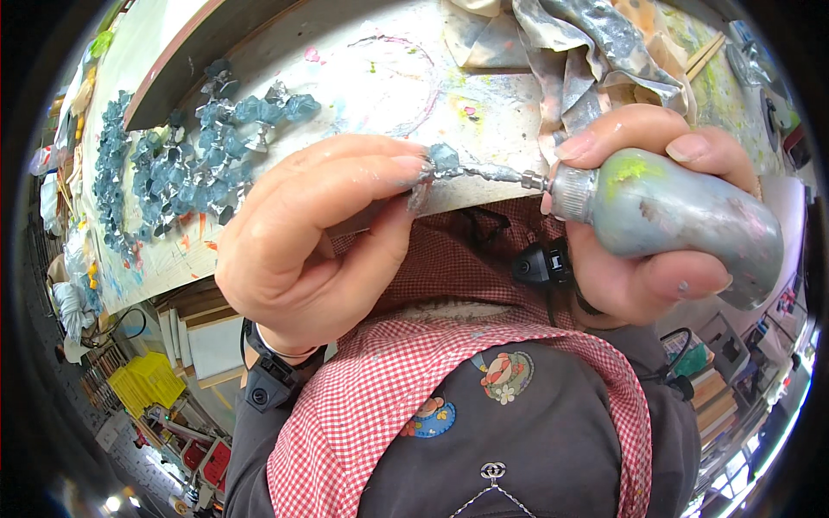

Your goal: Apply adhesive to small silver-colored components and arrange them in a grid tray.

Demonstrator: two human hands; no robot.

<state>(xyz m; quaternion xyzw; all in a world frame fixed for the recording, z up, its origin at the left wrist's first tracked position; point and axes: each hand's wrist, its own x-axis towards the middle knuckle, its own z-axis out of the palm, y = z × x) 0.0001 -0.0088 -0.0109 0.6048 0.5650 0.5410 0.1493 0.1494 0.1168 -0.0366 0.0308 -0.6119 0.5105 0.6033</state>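
Paint-spattered table (363,112) up top, grubby squeeze bottle (691,229) at right, tiny blue piece (444,157) mid-frame.

Loads of similar blue clusters (220,151) are spread over the table at upper left. The bottle's cloudy grey and rounded, smudged with pinkish-brown plus one loud yellow-green splotch (635,171), and it's firmly gripped by the right hand (603,274). A long, crusty metal nozzle (499,174) is pointed left from a ribbed collar (573,192); whether its tip touches the piece can't be told. That piece, blue-grey and kinda angular, is pinched at the left hand's fingertips (406,164).
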